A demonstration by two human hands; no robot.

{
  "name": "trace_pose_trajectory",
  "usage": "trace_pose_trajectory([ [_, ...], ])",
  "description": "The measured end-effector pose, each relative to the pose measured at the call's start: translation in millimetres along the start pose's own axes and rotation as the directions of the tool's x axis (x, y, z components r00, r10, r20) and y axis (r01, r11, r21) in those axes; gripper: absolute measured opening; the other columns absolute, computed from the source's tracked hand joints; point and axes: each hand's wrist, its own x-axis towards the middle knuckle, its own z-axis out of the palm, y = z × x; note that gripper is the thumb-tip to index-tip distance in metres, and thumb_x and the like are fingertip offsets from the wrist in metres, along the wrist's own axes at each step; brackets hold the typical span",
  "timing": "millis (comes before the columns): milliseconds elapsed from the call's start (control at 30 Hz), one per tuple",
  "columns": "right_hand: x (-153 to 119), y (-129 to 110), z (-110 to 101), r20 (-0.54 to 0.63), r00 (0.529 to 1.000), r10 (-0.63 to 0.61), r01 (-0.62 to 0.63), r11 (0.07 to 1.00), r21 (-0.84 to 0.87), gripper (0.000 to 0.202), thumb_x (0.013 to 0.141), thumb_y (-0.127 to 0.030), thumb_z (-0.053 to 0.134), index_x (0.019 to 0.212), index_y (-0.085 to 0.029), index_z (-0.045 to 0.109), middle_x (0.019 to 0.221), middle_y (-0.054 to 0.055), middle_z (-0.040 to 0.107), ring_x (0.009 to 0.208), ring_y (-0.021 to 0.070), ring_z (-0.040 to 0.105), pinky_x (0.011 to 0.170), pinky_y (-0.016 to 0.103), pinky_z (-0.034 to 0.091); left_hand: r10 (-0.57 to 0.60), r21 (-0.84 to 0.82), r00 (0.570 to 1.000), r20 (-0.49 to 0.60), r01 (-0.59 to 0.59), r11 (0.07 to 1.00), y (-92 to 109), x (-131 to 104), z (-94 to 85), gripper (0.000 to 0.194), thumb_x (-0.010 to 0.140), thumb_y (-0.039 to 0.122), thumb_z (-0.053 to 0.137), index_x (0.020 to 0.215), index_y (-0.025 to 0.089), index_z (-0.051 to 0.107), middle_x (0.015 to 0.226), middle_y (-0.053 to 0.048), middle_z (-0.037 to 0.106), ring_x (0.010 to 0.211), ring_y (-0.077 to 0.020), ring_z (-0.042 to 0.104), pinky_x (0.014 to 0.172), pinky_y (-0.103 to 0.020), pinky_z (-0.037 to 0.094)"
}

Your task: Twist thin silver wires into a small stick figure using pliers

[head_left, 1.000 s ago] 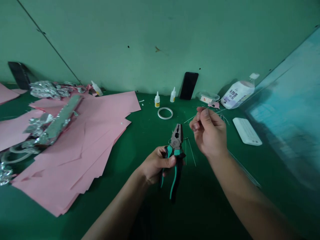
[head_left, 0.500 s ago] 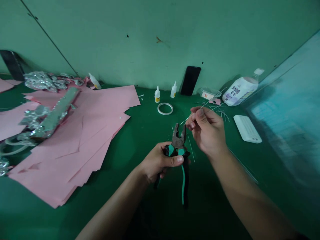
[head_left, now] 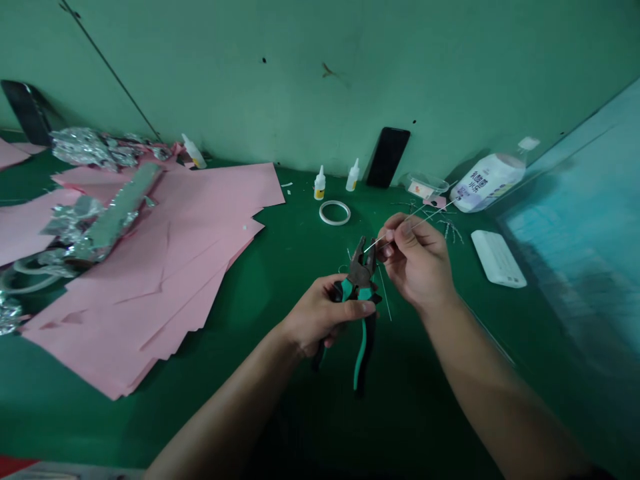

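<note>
In our left hand (head_left: 325, 313) we grip the pliers (head_left: 361, 277) around the green-and-black handles, thumb across them; their jaws stand parted and point to the far side. In our right hand (head_left: 415, 257) we pinch thin wires (head_left: 431, 215) between thumb and fingers; the near ends of the wires reach the open jaws, though we cannot tell whether they touch the metal; the far ends slant toward the large labelled bottle (head_left: 487, 181), which leans at the far right.

Just beyond the pliers we have a white ring (head_left: 335, 213) lying flat on the green table (head_left: 280, 267); past it two small glue bottles (head_left: 319, 183) stand upright, and right of them a dark phone (head_left: 389, 157) leans against the green wall (head_left: 210, 73). Between that phone and the large bottle we see a clear plastic box (head_left: 425, 186) with a pink scrap (head_left: 436, 202) beside it; a white power bank (head_left: 499, 259) lies to the right of our right hand.

On the left we have overlapping pink sheets (head_left: 200, 213), with crumpled silver foil (head_left: 95, 148) at their far side and a foil-edged strip (head_left: 123, 210) slanting over them; another small bottle (head_left: 194, 152) tilts near the wall; a second phone (head_left: 26, 112) leans at the far left.
</note>
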Motion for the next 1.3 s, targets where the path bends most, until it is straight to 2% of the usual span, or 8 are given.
trace_pose_trajectory([
  [300, -0.9, -1.4, -1.9, -0.004, 1.0, -0.022, 0.022, 0.999, -0.041, 0.017, 0.082, -0.04, 0.074, 0.077, -0.025, 0.068, 0.065, -0.003, 0.052, 0.055, 0.0102, 0.043, 0.05, 0.026, 0.04, -0.039, -0.005, 0.997, 0.063, 0.039, 0.999, 1.9, -3.5, -0.5, 0.03, 0.074, 0.033, 0.079, 0.091, 0.017, 0.061, 0.079, -0.001, 0.072, 0.029, 0.0003, 0.037, 0.024, -0.012, 0.025],
  [467, -2.0, -4.9, -5.4, -0.012, 0.998, -0.057, 0.053, 0.982, -0.181, 0.018, 0.085, -0.043, 0.071, 0.082, -0.025, 0.069, 0.065, -0.002, 0.053, 0.054, 0.0114, 0.047, 0.051, 0.028, 0.043, -0.028, 0.007, 0.998, 0.06, 0.028, 1.0, 4.2, -3.9, 1.1, 0.03, 0.076, 0.035, 0.079, 0.091, 0.016, 0.061, 0.083, -0.003, 0.073, 0.029, 0.0005, 0.038, 0.025, -0.012, 0.025],
  [633, -2.7, -4.6, -6.0, 0.03, 0.998, -0.058, 0.063, 0.963, -0.261, 0.019, 0.086, -0.043, 0.07, 0.084, -0.024, 0.072, 0.063, -0.003, 0.052, 0.054, 0.011, 0.048, 0.049, 0.027, 0.043, -0.032, 0.022, 0.999, 0.039, 0.032, 0.999, 6.0, -5.2, 3.2, 0.032, 0.078, 0.038, 0.078, 0.094, 0.016, 0.061, 0.086, -0.004, 0.073, 0.03, 0.0009, 0.037, 0.025, -0.012, 0.026],
  [867, -1.8, -2.4, -4.7, 0.051, 0.998, -0.032, 0.042, 0.979, -0.2, 0.021, 0.086, -0.045, 0.07, 0.083, -0.024, 0.071, 0.059, -0.004, 0.046, 0.051, 0.0101, 0.043, 0.047, 0.026, 0.04, -0.03, 0.056, 0.999, 0.018, 0.029, 0.998, 5.1, -4.3, 3.6, 0.032, 0.078, 0.036, 0.077, 0.098, 0.017, 0.062, 0.084, -0.003, 0.072, 0.029, 0.0008, 0.036, 0.025, -0.012, 0.026],
  [1067, -2.8, -2.8, -4.2, 0.05, 0.998, -0.029, 0.036, 0.987, -0.159, 0.02, 0.085, -0.045, 0.071, 0.081, -0.025, 0.07, 0.059, -0.004, 0.045, 0.052, 0.0105, 0.041, 0.048, 0.026, 0.04, -0.036, -0.01, 0.997, 0.064, 0.036, 0.999, 4.1, -3.0, 3.4, 0.026, 0.079, 0.032, 0.075, 0.096, 0.017, 0.061, 0.081, -0.001, 0.072, 0.029, 0.0006, 0.035, 0.025, -0.013, 0.024],
  [1300, -2.4, -1.4, -4.4, 0.038, 0.999, -0.015, 0.022, 0.98, -0.2, 0.022, 0.085, -0.047, 0.07, 0.081, -0.025, 0.068, 0.06, -0.004, 0.044, 0.052, 0.0106, 0.039, 0.047, 0.027, 0.039, -0.031, 0.0, 0.998, 0.056, 0.031, 1.0, 2.1, -2.7, 2.8, 0.024, 0.079, 0.031, 0.074, 0.092, 0.017, 0.06, 0.075, 0.002, 0.069, 0.028, 0.0003, 0.036, 0.024, -0.013, 0.024],
])
